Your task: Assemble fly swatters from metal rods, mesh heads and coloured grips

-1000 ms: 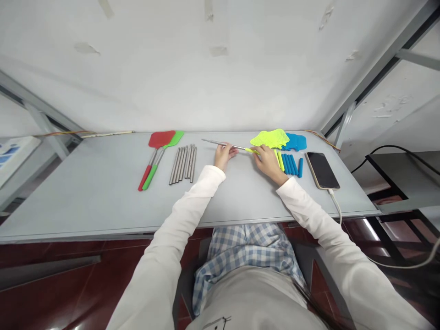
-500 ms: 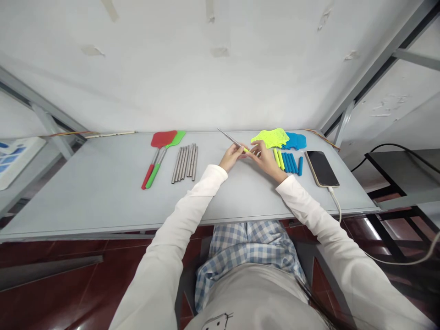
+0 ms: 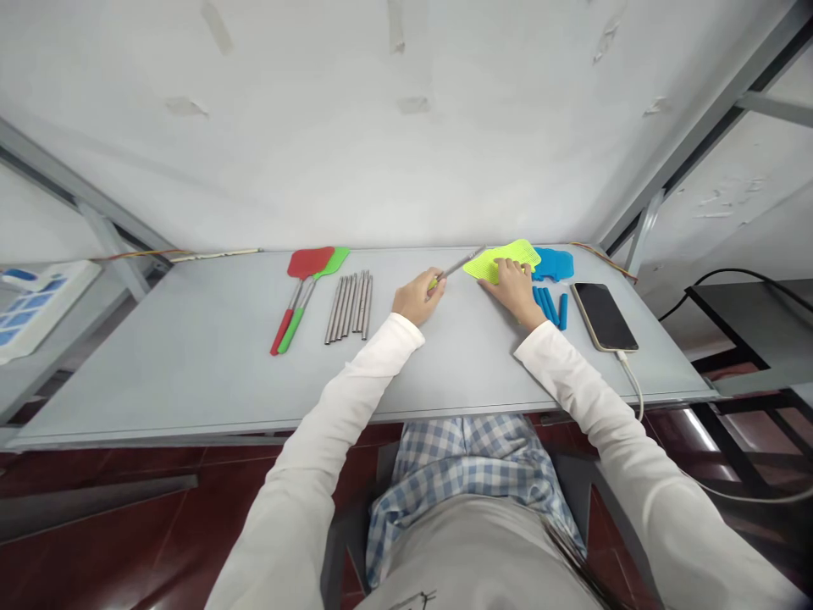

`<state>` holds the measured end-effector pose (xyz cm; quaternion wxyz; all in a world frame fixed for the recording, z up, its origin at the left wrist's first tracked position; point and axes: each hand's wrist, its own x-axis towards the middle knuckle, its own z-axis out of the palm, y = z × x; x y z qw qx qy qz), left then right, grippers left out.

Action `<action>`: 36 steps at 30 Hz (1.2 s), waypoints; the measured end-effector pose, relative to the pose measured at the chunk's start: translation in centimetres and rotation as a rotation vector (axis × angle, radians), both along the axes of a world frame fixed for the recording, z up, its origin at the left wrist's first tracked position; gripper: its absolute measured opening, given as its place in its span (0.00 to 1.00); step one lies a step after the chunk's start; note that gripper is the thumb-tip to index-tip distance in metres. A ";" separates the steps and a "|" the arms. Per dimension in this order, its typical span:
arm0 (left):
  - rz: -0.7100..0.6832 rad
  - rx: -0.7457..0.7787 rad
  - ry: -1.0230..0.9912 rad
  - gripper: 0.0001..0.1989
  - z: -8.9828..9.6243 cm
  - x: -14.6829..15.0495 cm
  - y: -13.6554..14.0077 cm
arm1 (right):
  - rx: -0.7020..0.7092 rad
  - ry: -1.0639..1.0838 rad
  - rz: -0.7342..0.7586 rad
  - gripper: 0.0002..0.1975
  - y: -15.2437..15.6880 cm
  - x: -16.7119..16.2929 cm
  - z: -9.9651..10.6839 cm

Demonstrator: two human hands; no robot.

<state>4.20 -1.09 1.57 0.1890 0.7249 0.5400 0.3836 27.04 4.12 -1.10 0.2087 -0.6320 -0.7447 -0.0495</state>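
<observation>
My left hand (image 3: 416,296) is closed around the yellow grip end of a fly swatter rod (image 3: 463,259). The silver rod slants up and to the right, its bare tip near the yellow mesh pieces. My right hand (image 3: 516,290) rests on a yellow fly swatter head (image 3: 524,249), thumb and fingers pressed onto its mesh. Beside it lie blue fly swatter heads (image 3: 561,264). Several blue grip tubes (image 3: 550,307) show to the right of my right wrist, which largely hides the yellow tubes.
Several silver rods (image 3: 348,308) lie left of my left hand. Farther left are a red fly swatter (image 3: 310,261) and a green fly swatter (image 3: 336,259), both assembled. A phone (image 3: 605,315) with a charging cable lies at the right. The wall (image 3: 356,169) borders the table's back edge.
My right hand has left the rod's grip end and moved right onto the yellow swatter head. My left hand keeps the rod, whose tip has swung from upper left to upper right.
</observation>
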 end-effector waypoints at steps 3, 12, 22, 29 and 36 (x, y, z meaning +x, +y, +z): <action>0.038 0.040 0.243 0.10 -0.1 -0.8 -0.1 | 0.030 -0.012 0.021 0.18 -0.6 -0.1 1.4; 0.104 0.026 0.448 0.15 -0.6 -1.5 1.0 | 0.236 0.861 -0.089 0.19 0.4 1.9 2.2; 0.108 0.013 0.409 0.14 -0.6 -1.1 0.7 | -0.219 1.791 0.134 0.10 -0.5 -0.4 1.4; 0.125 -0.005 0.403 0.15 -0.5 -1.2 0.8 | -0.225 1.724 0.156 0.15 -1.0 -0.6 1.6; 0.126 0.005 0.377 0.15 -0.9 -1.3 1.0 | -0.238 1.722 0.189 0.16 -1.3 -0.9 1.4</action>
